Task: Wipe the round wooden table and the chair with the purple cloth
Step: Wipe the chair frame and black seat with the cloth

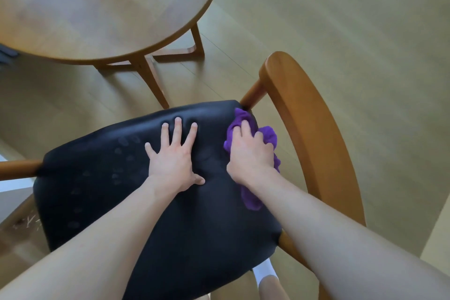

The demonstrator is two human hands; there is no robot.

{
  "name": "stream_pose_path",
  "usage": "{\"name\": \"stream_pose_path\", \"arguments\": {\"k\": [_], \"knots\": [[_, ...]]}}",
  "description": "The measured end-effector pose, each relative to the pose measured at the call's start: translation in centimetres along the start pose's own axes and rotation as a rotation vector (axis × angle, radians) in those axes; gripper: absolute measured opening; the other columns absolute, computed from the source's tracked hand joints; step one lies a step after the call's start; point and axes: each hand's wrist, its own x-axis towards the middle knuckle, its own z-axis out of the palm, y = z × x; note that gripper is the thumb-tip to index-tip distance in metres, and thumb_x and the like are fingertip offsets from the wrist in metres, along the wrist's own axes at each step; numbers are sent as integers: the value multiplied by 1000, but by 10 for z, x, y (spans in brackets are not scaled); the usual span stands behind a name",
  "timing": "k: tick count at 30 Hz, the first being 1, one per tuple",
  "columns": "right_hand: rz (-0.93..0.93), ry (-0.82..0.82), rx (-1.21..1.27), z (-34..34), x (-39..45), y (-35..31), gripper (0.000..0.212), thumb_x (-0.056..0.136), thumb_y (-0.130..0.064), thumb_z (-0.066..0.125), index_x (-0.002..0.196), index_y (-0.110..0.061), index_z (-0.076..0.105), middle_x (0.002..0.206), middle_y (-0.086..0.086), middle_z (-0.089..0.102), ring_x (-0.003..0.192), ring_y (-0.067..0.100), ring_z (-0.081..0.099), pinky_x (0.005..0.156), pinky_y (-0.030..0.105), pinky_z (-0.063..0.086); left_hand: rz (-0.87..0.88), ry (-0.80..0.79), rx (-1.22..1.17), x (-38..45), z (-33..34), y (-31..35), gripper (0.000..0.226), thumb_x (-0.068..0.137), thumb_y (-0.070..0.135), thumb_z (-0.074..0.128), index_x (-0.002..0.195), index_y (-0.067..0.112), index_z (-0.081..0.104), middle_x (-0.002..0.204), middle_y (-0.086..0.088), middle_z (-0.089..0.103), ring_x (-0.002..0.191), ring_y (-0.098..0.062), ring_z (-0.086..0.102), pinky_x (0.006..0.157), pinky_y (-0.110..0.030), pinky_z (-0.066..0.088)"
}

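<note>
Two big things first: table (97,7) at eleven o'clock, chair (146,202) below me. My left hand (174,156) lies flat and open, steadying the seat; my right hand (250,153) presses the bunched cloth (267,135) at two o'clock.

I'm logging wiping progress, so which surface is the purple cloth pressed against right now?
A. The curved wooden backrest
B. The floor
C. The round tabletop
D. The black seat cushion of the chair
D: the right hand presses the purple cloth onto the black seat cushion near its edge by the backrest, while the left hand lies flat on the same seat.
</note>
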Motion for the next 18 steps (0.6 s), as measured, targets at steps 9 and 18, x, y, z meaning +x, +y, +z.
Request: {"name": "stream_pose_path", "arguments": {"k": [9,18], "knots": [[-193,110,-16,-1,11,-32,88,77,-27,78,153,-17,33,167,1,21,130,35,42,97,51,42,15,24,-9,3,4,-2,144,65,71,81,156,38,-26,165,1,-34,154,-33,-24,117,-72,17],[-13,42,38,4,6,-32,95,81,-27,77,158,-12,23,169,4,12,137,38,38,101,52,41,-12,60,-72,-3,4,1,149,65,64,85,157,26,-25,166,3,-31,155,-29,-23,118,-70,13]]}}
